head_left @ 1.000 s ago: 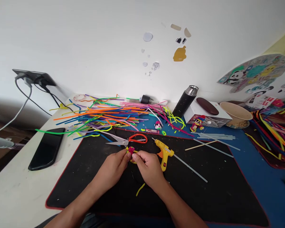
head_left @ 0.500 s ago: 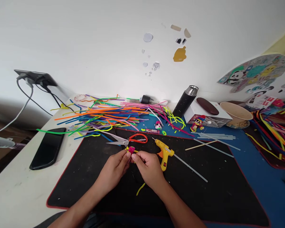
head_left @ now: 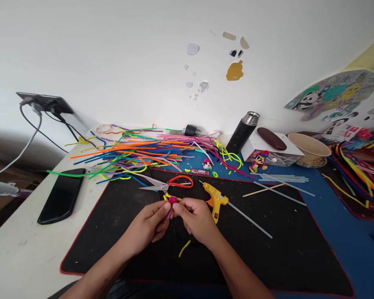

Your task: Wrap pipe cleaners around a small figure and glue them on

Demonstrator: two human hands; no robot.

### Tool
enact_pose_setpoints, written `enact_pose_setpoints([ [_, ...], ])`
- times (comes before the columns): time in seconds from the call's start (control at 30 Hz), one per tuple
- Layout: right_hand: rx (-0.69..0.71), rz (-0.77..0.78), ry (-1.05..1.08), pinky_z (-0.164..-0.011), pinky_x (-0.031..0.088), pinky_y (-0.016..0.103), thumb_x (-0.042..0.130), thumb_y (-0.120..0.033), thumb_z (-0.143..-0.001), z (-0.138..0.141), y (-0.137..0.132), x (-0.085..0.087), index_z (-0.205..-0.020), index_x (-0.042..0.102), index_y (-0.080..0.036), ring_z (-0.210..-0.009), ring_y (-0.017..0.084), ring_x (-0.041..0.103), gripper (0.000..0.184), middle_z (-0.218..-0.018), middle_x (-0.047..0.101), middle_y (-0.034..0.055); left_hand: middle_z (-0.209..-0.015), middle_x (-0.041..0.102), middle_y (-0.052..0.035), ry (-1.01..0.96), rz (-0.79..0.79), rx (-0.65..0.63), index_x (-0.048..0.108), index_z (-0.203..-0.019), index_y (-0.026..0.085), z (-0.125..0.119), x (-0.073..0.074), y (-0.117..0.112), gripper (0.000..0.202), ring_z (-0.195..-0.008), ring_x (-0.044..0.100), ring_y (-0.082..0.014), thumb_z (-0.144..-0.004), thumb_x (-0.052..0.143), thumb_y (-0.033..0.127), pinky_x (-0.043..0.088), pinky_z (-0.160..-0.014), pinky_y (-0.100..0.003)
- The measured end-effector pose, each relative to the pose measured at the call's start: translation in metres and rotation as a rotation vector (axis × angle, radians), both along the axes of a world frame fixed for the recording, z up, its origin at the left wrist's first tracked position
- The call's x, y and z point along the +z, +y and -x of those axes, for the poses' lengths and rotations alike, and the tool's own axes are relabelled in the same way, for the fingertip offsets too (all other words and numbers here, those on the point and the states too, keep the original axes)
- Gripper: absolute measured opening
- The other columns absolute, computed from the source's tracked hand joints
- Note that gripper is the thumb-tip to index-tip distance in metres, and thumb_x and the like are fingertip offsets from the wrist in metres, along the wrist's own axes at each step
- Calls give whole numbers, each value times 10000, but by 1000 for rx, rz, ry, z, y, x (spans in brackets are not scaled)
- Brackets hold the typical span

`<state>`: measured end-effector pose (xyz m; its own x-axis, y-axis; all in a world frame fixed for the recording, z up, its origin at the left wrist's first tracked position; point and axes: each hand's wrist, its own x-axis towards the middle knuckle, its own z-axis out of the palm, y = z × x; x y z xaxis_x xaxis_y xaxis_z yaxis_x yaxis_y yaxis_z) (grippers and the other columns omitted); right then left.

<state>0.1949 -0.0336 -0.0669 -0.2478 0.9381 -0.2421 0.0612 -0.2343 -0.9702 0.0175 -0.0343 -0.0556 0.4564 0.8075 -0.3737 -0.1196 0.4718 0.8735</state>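
Note:
Both my hands meet over the black mat (head_left: 268, 257) and pinch a small pink and yellow pipe-cleaner piece (head_left: 172, 201). My left hand (head_left: 149, 226) grips it from the left with closed fingers. My right hand (head_left: 197, 220) grips it from the right, fingertips pressed together. Just behind the piece lie red-handled scissors (head_left: 174, 183). A yellow glue gun (head_left: 216, 199) rests right of my right hand, a clear glue stick trailing from it. A short yellow pipe-cleaner scrap (head_left: 184, 248) lies on the mat below my hands.
A heap of coloured pipe cleaners (head_left: 137, 151) covers the back of the table. A black phone (head_left: 62, 195) lies at the left. A dark flask (head_left: 243, 132), a white box (head_left: 272, 151), a bowl (head_left: 310, 150) and more pipe cleaners (head_left: 361, 170) stand at the right.
My hands have drawn slightly toward me and turned the small piece; a pink end now hangs below my left fingers. Nothing else has moved.

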Motion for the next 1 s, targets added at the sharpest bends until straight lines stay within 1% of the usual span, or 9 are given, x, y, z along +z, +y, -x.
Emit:
enact_pose_setpoints([
  [0.13, 21, 59, 79, -349, 250, 217, 695, -698, -856, -2, 0, 1, -694, 623, -194, -335, 73, 384, 535, -488, 516, -59, -529, 325, 106, -77, 29, -44, 563, -792, 178, 4, -4, -2, 443, -436, 199, -55, -973, 622, 578, 196, -382, -165],
  [0.27, 60, 80, 136, -357, 251, 201, 747, -666, -836, -4, 1, 5, -700, 585, -201, -343, 67, 391, 511, -460, 496, -81, -525, 318, 110, -231, 172, -55, 559, -777, 172, 6, 1, -4, 434, -427, 151, -35, -932, 699, 552, 154, -362, -137],
  [0.37, 82, 123, 203, -364, 287, 189, 827, -604, -791, -4, 2, 10, -780, 599, -199, -364, 64, 419, 465, -512, 539, -86, -504, 311, 117, -381, 293, -99, 569, -768, 163, 7, 4, -5, 422, -394, 126, -17, -910, 741, 522, 130, -338, -123],
  [0.5, 95, 149, 292, -354, 313, 180, 882, -563, -749, -1, 2, 17, -809, 609, -196, -393, 63, 446, 461, -582, 581, -75, -461, 302, 124, -590, 420, -180, 566, -740, 161, 9, -2, -6, 397, -330, 109, -7, -915, 752, 464, 129, -289, -123],
  [0.67, 139, 101, 326, -363, 348, 184, 825, -585, -811, 2, 0, 18, -913, 699, -175, -413, 66, 450, 441, -614, 596, -59, -428, 303, 126, -780, 544, -218, 556, -702, 170, 4, -11, -8, 365, -286, 104, -10, -900, 778, 383, 131, -252, -121],
  [0.77, 95, 63, 297, -356, 306, 195, 756, -592, -872, 2, 1, 12, -871, 695, -165, -362, 57, 405, 431, -563, 595, -55, -425, 366, 109, -669, 491, -178, 634, -762, 143, 2, -12, -5, 344, -288, 163, -12, -905, 765, 428, 163, -266, -116],
  [0.83, 47, 55, 281, -352, 263, 200, 743, -595, -878, 2, 1, 8, -847, 679, -165, -350, 50, 371, 436, -553, 586, -59, -453, 493, 52, -494, 384, -168, 682, -834, 115, 4, -11, -1, 448, -294, 279, -25, -941, 682, 550, 211, -286, -121],
  [0.93, -20, 56, 216, -354, 225, 206, 769, -619, -841, 0, 2, 3, -804, 646, -176, -351, 50, 345, 461, -523, 534, -79, -654, 698, -73, -209, 151, -143, 703, -959, 108, 10, -5, 3, 625, -414, 542, -96, -962, 530, 708, 373, -354, -158],
  [1.0, -53, 42, 148, -359, 215, 213, 776, -639, -824, 0, 2, 2, -772, 623, -187, -351, 57, 346, 480, -501, 514, -83, -827, 745, -83, -33, -68, -74, 686, -1139, 139, 14, 3, 4, 603, -588, 656, -145, -928, 606, 698, 506, -477, -205],
])
